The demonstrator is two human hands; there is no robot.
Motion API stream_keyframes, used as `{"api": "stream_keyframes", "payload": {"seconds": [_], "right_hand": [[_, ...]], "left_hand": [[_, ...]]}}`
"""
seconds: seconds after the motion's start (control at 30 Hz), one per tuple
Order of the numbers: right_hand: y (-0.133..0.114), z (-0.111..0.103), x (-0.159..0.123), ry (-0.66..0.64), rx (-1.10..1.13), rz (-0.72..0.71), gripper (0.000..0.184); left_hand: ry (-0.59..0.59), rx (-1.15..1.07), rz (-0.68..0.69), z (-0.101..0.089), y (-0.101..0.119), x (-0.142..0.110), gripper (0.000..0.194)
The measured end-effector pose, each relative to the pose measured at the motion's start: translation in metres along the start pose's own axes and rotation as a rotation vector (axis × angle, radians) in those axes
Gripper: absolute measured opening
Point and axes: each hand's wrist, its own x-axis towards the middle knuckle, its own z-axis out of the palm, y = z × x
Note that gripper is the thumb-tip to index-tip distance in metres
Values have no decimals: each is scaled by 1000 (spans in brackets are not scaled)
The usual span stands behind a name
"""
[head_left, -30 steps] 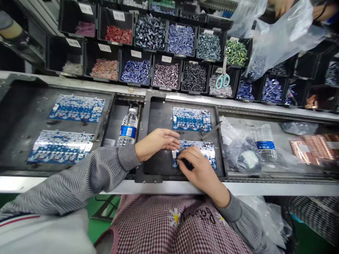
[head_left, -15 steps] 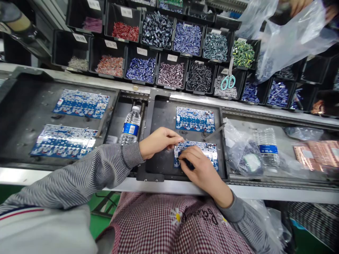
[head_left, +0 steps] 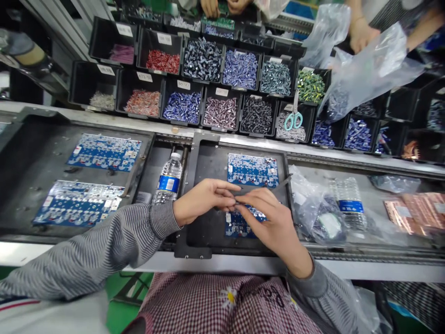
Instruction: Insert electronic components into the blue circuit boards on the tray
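Note:
My left hand (head_left: 210,198) and my right hand (head_left: 269,215) meet fingertip to fingertip above a blue circuit board (head_left: 239,228). Both are closed in a pinch; something small and dark shows between the fingertips, too small to name. My hands cover much of that board. Behind it in the same black tray (head_left: 208,162) lies a second blue circuit board (head_left: 252,168), partly hidden by my fingers. A thin grey bar (head_left: 283,182) slants across the tray's right side.
Two more boards lie in a left tray (head_left: 21,185). A water bottle (head_left: 169,178) is between the trays. Parts bins (head_left: 220,109), one with scissors (head_left: 294,119), line the back. Bagged parts (head_left: 325,218) and another bottle (head_left: 350,204) lie right. Other people's hands (head_left: 361,35) work beyond.
My right hand has risen off the near board to meet my left fingertips. The camera view has tilted up slightly, showing more of other people's hands at the back.

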Motion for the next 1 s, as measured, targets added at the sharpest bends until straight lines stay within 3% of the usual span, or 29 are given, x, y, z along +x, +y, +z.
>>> {"api": "stream_keyframes", "payload": {"seconds": [0.07, 0.13, 0.2, 0.23, 0.27, 0.33, 0.43, 0.63, 0.8, 1.0], "right_hand": [[6, -2, 20, -10, 4, -17, 18], [18, 0, 42, 9, -10, -4, 17], [34, 6, 60, 17, -41, 10, 16], [42, 10, 66, -1, -54, 6, 16], [49, 14, 70, -32, -64, 5, 16], [61, 21, 74, -91, -66, 1, 18], [67, 24, 73, -132, -42, -8, 20], [63, 20, 73, -152, -20, -2, 21], [65, 22, 73, -150, -10, -22, 17], [55, 10, 72, -84, 12, 27, 13]], "left_hand": [[6, 137, 42, -14, 20, 3, 41], [198, 445, 179, -44, 49, 8, 39], [613, 828, 379, -89, 78, 16, 33], [875, 973, 434, -115, 90, 20, 32], [1045, 1073, 424, -141, 99, 25, 35], [1140, 1184, 271, -186, 108, 35, 38], [1065, 1286, 40, -222, 105, 45, 42], [1094, 1378, -30, -224, 98, 50, 34], [1148, 1395, 1, -228, 102, 45, 31], [1182, 1399, -68, -227, 108, 40, 45]]}}
